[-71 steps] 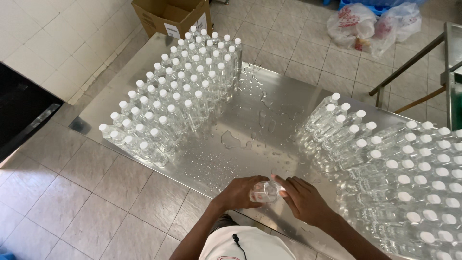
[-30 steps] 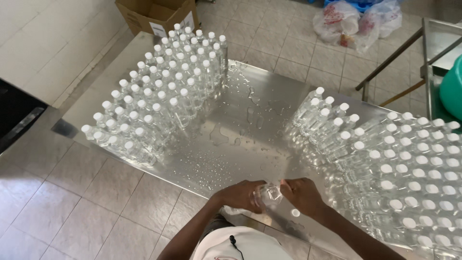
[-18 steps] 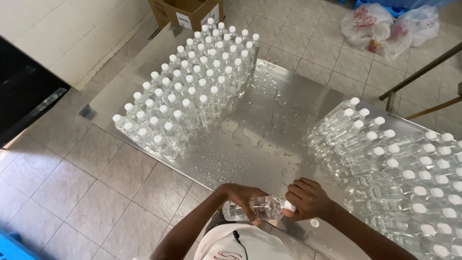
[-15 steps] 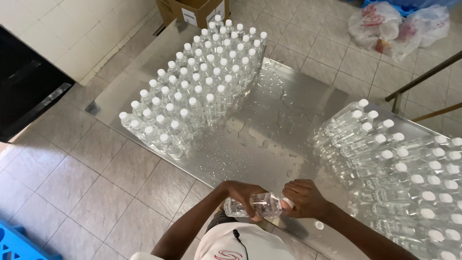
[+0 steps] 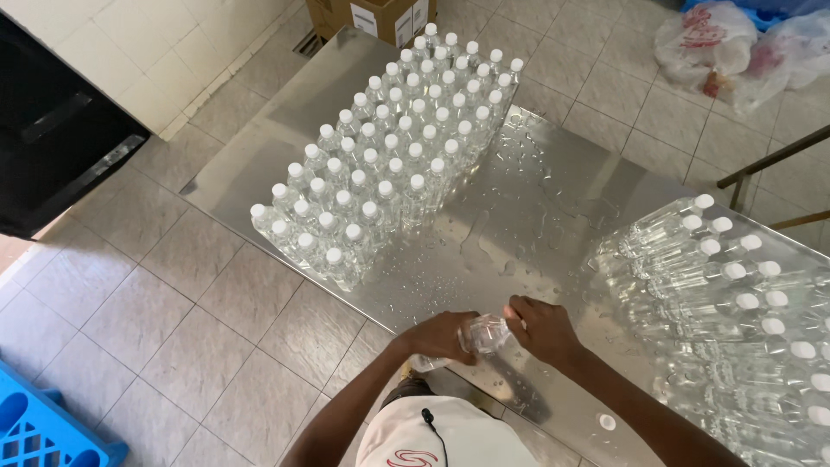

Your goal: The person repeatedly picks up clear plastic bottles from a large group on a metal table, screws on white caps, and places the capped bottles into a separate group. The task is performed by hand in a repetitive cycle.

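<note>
I hold a small clear plastic bottle point(image 5: 478, 335) lying sideways over the near edge of a wet steel table point(image 5: 553, 199). My left hand point(image 5: 439, 335) grips its body. My right hand point(image 5: 543, 329) closes on its neck end, where the cap is hidden by my fingers. To the left stands a block of several upright clear bottles with white caps point(image 5: 389, 156). On the right lies a pile of several capped bottles point(image 5: 735, 294), tipped on their sides.
A loose white cap point(image 5: 607, 422) lies on the table near my right forearm. A cardboard box point(image 5: 380, 15) sits on the tiled floor beyond the table, plastic bags point(image 5: 735, 43) at the far right, a blue crate point(image 5: 39, 432) at lower left.
The view has swung left and the blue crate has come into sight. Both hands have stayed on the sideways bottle at the table's near edge.
</note>
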